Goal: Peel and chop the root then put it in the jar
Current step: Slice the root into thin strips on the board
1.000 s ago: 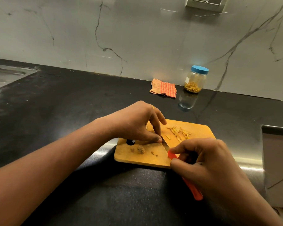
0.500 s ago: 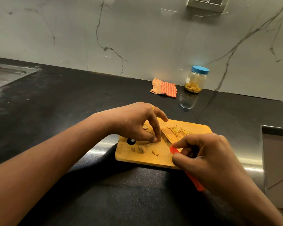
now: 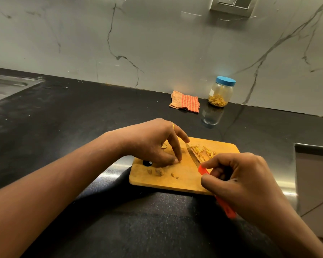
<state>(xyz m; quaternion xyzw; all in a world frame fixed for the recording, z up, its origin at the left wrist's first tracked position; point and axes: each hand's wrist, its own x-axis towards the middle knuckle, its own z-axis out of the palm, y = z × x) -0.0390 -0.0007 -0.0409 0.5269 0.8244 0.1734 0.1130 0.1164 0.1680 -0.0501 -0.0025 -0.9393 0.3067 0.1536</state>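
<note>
Together over the cutting board (image 3: 185,183), left hand (image 3: 149,144) pinching root piece (image 3: 179,161), right hand (image 3: 242,181) gripping knife (image 3: 193,155).

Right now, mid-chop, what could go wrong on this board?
1. The left hand pinches a tiny root piece close beside the knife blade; a slip could nick the fingertips.
2. The jar stands far back with its lid on, so moving the cut strips there may spill some.

Knife (image 3: 194,157) blade swung right, off left hand (image 3: 153,144) fingertips, against chopped strips (image 3: 203,151).
</note>
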